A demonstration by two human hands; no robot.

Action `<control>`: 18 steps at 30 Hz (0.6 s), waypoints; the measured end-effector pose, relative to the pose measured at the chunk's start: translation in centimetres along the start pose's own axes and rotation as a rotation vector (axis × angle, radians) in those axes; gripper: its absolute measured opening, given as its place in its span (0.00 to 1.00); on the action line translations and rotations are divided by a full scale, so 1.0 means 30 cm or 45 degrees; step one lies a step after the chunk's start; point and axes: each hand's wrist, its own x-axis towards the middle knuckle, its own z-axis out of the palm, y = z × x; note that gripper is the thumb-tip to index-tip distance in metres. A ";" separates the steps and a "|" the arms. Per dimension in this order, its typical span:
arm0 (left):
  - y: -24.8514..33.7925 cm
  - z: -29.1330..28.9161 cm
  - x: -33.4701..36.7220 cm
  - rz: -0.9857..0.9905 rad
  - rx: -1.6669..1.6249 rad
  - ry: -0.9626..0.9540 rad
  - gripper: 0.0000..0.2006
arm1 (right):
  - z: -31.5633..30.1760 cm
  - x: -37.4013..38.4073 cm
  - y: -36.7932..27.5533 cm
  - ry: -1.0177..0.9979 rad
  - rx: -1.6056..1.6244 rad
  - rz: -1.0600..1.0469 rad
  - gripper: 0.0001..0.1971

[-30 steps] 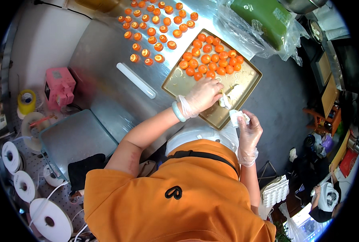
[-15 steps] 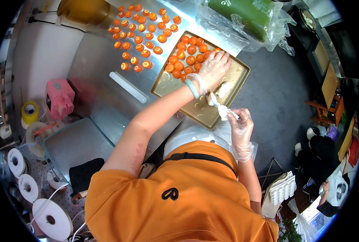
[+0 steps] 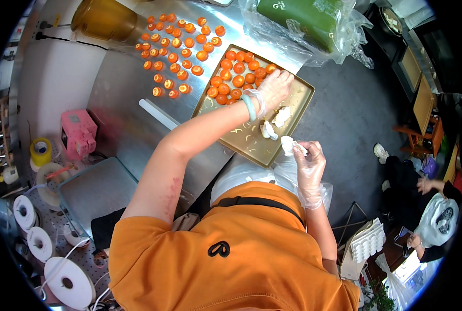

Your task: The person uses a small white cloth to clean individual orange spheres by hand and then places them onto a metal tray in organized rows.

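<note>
1. From where I stand, the person's left hand (image 3: 275,89), in a clear plastic glove (image 3: 262,102), is over the rectangular gold metal tray (image 3: 251,148), right by the glossy round orange balls (image 3: 238,68); I can't tell whether its grip has closed on one.
2. The right hand (image 3: 312,161) keeps a pinched grip on a crumpled white wad (image 3: 289,146), just outside the tray's edge.
3. Two crumpled white lumps (image 3: 281,117) lie in the tray.
4. Left of it, pale-topped orange pieces (image 3: 174,68) stand on the silvery metal tabletop (image 3: 122,78).
</note>
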 end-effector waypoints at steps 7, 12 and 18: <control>0.019 0.005 0.029 -0.038 -0.018 -0.166 0.08 | 0.002 -0.008 -0.002 0.026 0.028 0.007 0.04; 0.032 -0.022 0.066 -0.057 -0.009 -0.323 0.10 | 0.007 -0.007 -0.017 0.008 0.020 -0.009 0.05; 0.020 -0.049 0.072 -0.052 -0.021 -0.374 0.10 | 0.014 -0.010 -0.020 0.005 0.018 -0.021 0.05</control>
